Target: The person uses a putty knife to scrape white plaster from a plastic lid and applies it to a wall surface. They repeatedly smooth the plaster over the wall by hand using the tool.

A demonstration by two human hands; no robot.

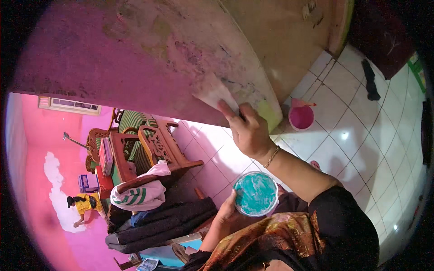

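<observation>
My right hand (251, 131), a bracelet at its wrist, grips a pale flat scraper (217, 95). The scraper's broad edge lies against a pink and beige wall (149, 67) with stained, patchy paint, close to the wall's edge. Lower down, my left hand (226, 214) holds a round, shallow clear-rimmed tub (256, 194). Its teal face is smeared with whitish paste. The left thumb rests on the rim, while the other fingers are mostly hidden beneath it.
A pink paint pot (301, 118) with a brush across its rim stands on the white tiled floor (343, 135). Carved wooden chairs (167, 151), a draped striped towel (144, 192) and dark cloth (167, 226) are to the left. Beyond, a person in yellow (88, 203) reaches toward a pink wall.
</observation>
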